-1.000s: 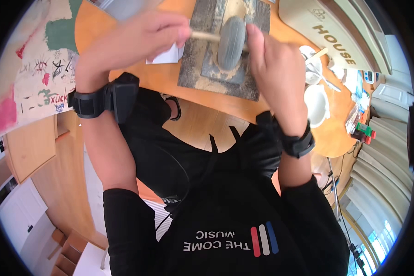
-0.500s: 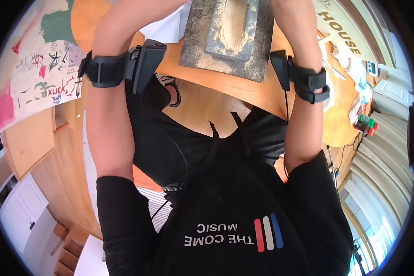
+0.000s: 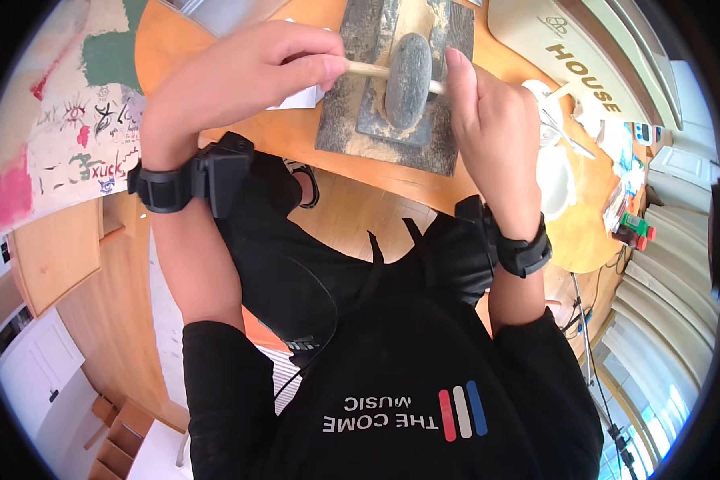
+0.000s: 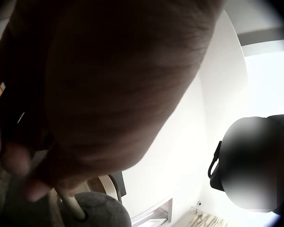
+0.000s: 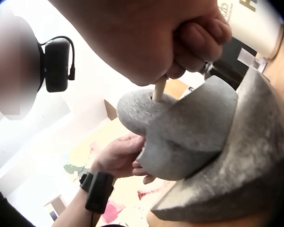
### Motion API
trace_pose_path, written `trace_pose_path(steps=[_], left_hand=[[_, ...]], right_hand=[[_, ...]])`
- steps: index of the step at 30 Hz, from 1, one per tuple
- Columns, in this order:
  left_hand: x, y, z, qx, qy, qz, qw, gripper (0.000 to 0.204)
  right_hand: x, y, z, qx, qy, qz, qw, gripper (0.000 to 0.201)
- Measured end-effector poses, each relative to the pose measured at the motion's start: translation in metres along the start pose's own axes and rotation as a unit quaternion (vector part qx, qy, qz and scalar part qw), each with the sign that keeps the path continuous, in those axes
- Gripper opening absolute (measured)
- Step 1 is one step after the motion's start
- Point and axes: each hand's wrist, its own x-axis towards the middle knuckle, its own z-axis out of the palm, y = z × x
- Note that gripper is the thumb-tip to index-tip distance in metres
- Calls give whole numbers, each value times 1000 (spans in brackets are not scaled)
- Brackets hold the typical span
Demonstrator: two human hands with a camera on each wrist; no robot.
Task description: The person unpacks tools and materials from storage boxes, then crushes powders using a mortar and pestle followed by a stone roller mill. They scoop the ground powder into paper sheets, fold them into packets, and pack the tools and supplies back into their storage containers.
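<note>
A grey stone grinding wheel (image 3: 409, 84) stands on edge in a stone trough (image 3: 376, 122), with a pale wooden rod (image 3: 368, 70) through its centre. My left hand (image 3: 264, 76) grips the rod's left end between thumb and fingers. On the other end my right hand (image 3: 496, 120) holds on, its fingers curled round the rod in the right wrist view, where the wheel (image 5: 139, 111) shows beside the trough's curved wall (image 5: 194, 127). Tan powder (image 3: 388, 36) lies along the trough, which rests on a dark stone slab (image 3: 336, 132).
White papers (image 3: 302, 98) lie left of the slab on the orange wooden table (image 3: 584, 244). A cream box lettered HOUSE (image 3: 572, 60) stands at the right, near a white bowl (image 3: 556, 188) and small white dishes. Farther right is a green-and-red bottle (image 3: 636, 224).
Half a second ago both hands and the wheel were out of the head view past its top edge, baring the powder-filled trough. Both hands are back now, with the wheel near its place of one second ago.
</note>
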Motion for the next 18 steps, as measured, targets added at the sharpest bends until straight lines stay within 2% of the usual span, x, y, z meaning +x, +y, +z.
trace_pose_path(steps=[2,3,5,6,7,9,10,12,13,14,15,16,17,18], left_hand=[[19,-26,13,96,190,146,966,31],[32,-23,12,132,267,168,940,32],[34,-17,6,114,243,144,952,32],[33,-14,1,99,218,118,964,33],[23,-6,-1,102,220,120,963,33],[-4,10,-1,2,29,24,999,35],[-2,9,-4,5,34,24,999,35],[8,2,3,83,124,83,985,35],[21,-2,11,99,217,60,969,35],[29,-1,11,98,215,63,969,35],[34,2,9,93,239,102,961,35],[36,4,7,88,263,140,951,34],[28,4,4,90,267,142,949,34],[13,6,4,46,155,100,982,32]], right_hand=[[19,13,13,-61,13,-9,998,40],[35,34,25,-62,12,-5,998,40],[65,77,45,-158,77,-178,968,42],[57,66,43,-158,79,-179,968,42],[43,43,35,-105,61,-128,984,44],[10,18,21,-11,32,-26,999,47],[4,7,11,5,18,-8,1000,48],[15,13,15,-41,3,4,999,45],[27,27,23,-42,2,8,999,45],[48,49,35,-60,43,-22,997,46],[61,49,35,-77,84,-55,992,47],[57,47,32,-78,86,-56,992,47],[46,42,28,-58,49,-31,997,47],[35,28,20,-38,12,-6,999,46]])
